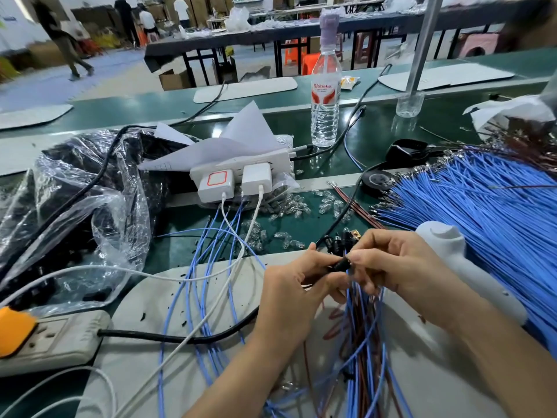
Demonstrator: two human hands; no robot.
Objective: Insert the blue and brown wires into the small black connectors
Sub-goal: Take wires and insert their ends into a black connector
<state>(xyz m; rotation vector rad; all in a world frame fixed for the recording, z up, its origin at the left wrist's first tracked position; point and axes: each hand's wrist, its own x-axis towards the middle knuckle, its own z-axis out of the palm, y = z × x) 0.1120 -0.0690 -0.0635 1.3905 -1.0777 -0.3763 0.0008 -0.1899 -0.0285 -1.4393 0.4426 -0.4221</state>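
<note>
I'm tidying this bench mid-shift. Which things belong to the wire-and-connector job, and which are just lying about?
In use: black connector pinched between left hand and right hand; blue and brown wires hanging below; blue wire bundle; loose brown wires.
Lying about: water bottle; white power strip; plastic bag; paper sheets.

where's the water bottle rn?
Head view, upper centre: the water bottle stands upright on the green bench, right of the white charger block, left of the clear cup.

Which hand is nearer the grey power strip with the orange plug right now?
Left. The left hand sits right of the power strip; the right hand is farther right, beyond it. Both pinch the black connector.
</note>
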